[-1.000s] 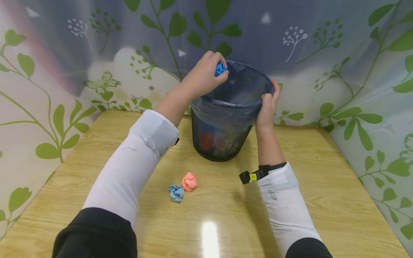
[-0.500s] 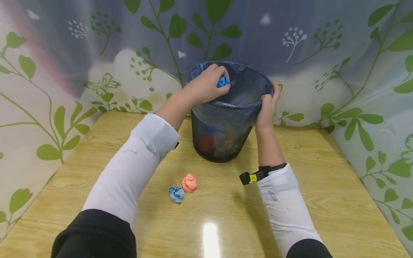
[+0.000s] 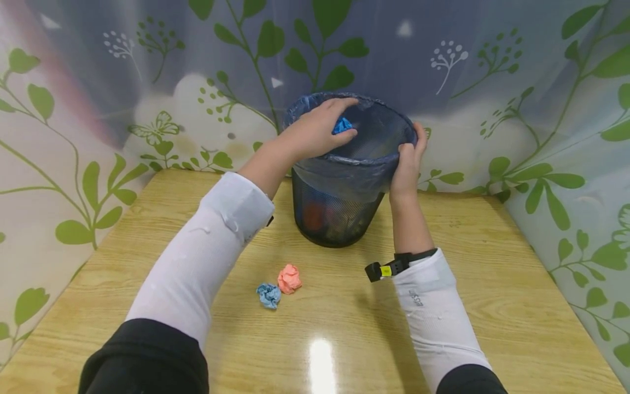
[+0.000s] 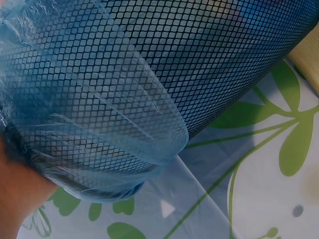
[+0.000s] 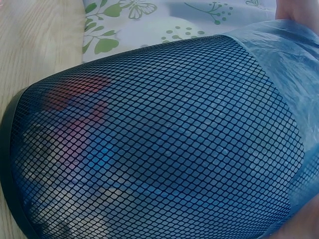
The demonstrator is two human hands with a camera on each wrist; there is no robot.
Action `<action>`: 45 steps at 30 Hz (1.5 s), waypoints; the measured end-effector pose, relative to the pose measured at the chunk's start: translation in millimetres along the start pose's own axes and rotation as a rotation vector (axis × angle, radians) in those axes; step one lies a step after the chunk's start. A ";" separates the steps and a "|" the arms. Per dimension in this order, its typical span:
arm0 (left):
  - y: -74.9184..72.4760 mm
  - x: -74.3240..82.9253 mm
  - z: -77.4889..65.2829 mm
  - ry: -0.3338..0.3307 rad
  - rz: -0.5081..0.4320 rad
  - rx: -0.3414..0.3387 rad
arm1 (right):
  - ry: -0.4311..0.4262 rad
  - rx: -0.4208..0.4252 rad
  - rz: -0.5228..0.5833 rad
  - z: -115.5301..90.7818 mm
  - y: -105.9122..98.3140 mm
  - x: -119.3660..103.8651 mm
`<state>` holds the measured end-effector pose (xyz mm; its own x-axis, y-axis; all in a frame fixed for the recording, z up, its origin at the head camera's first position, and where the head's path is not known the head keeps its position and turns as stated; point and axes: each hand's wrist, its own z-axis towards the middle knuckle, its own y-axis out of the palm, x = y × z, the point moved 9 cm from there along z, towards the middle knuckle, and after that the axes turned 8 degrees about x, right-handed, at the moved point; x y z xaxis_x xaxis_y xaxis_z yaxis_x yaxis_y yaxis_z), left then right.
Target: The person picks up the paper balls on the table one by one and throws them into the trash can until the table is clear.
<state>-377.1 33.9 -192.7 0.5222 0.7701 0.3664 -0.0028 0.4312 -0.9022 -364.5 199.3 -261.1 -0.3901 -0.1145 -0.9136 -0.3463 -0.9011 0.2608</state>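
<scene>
A black mesh wastebasket (image 3: 339,213) with a thin bluish plastic liner (image 3: 344,175) folded over its rim stands on the table. My left hand (image 3: 320,128) is over the left part of its mouth, fingers stretched out and thumb apart. Between thumb and fingers shows a bright blue crumpled paper ball (image 3: 343,126), partly covered by the hand. My right hand (image 3: 408,167) grips the right side of the rim, thumb outside the front. Through the mesh in the right wrist view, red, blue and pale crumpled pieces show near the basket's bottom.
A coral crumpled paper ball (image 3: 289,279) and a grey-blue crumpled paper ball (image 3: 268,295) lie side by side on the wooden table (image 3: 344,312), in front of the basket. A leaf-patterned curtain (image 3: 197,98) stands close behind the basket and along both sides.
My left hand has moved down and slightly right into the basket's mouth with the blue paper ball. Its fingers have since spread away from the ball. The right hand stays at the rim.
</scene>
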 end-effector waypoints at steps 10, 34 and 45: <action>-10.5 -2.6 -1.5 0.018 0.013 0.137 | 0.006 0.018 -0.017 -0.1 -1.8 0.6; -14.0 -21.7 -29.7 0.005 -0.033 0.214 | 0.017 0.014 0.003 2.5 -2.6 3.1; -8.2 -35.9 -55.2 0.025 -0.048 0.227 | 0.011 0.010 0.025 1.4 -1.3 2.5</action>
<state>-348.7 -23.2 -211.0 0.5475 0.7356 0.3989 -0.1684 0.5638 -0.8086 -366.3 200.8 -263.3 -0.3898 -0.1417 -0.9099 -0.3448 -0.8938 0.2869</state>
